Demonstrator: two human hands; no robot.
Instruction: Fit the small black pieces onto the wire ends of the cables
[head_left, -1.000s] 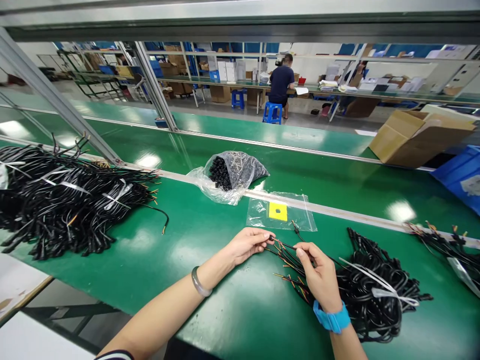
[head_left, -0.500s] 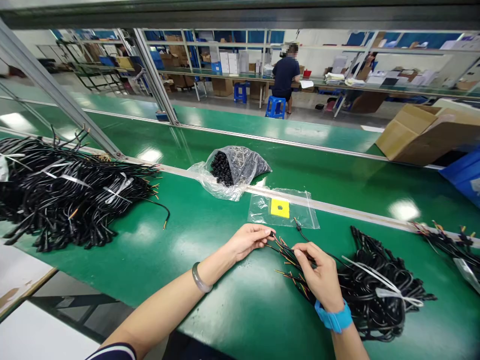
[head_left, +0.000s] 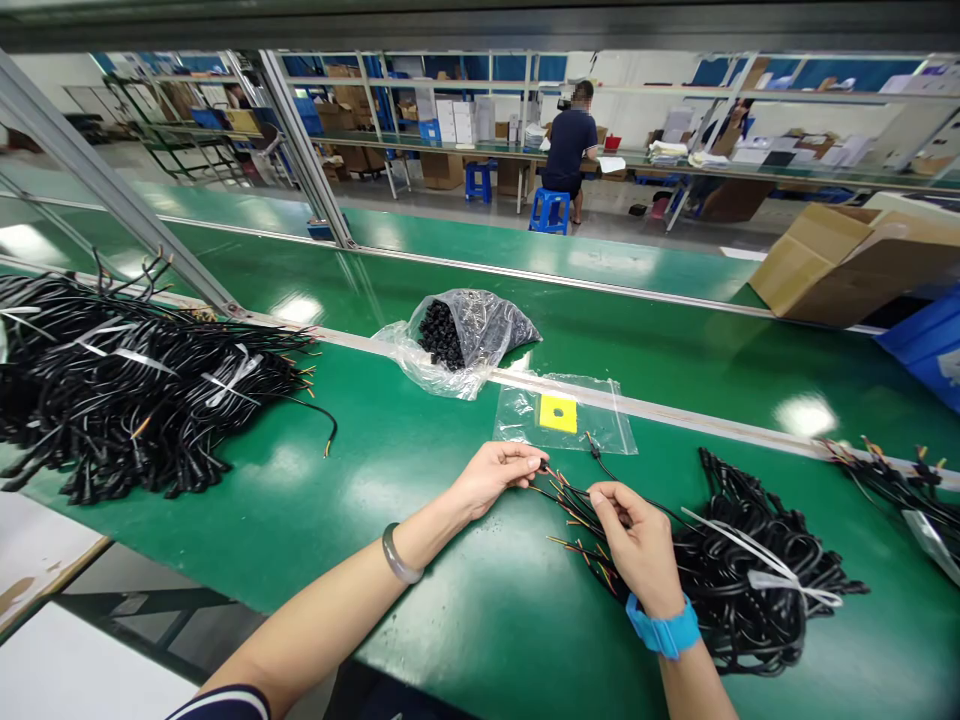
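My left hand (head_left: 501, 474) pinches a small black cap (head_left: 543, 465) at the stripped end of a cable. My right hand (head_left: 637, 530) has its fingers closed round that black cable (head_left: 576, 490), a little behind the end. Under and beside my right hand lies a tied bundle of black cables (head_left: 757, 570), its coloured wire tips pointing left. Just beyond the hands is a clear zip bag with a yellow square piece (head_left: 558, 413) on it. Farther back, an open plastic bag (head_left: 487, 325) holds many small black caps (head_left: 441, 335).
A large pile of black cables (head_left: 142, 390) covers the left of the green bench (head_left: 337, 560). More cables (head_left: 900, 500) lie at the right edge, near a cardboard box (head_left: 840, 265) and a blue bin (head_left: 926, 345). A person (head_left: 570, 145) sits at a far table.
The view has shifted slightly. Both hands keep nearly the same place, and my right fingers have curled in a little more. The black cap is now more covered by my left fingertips.
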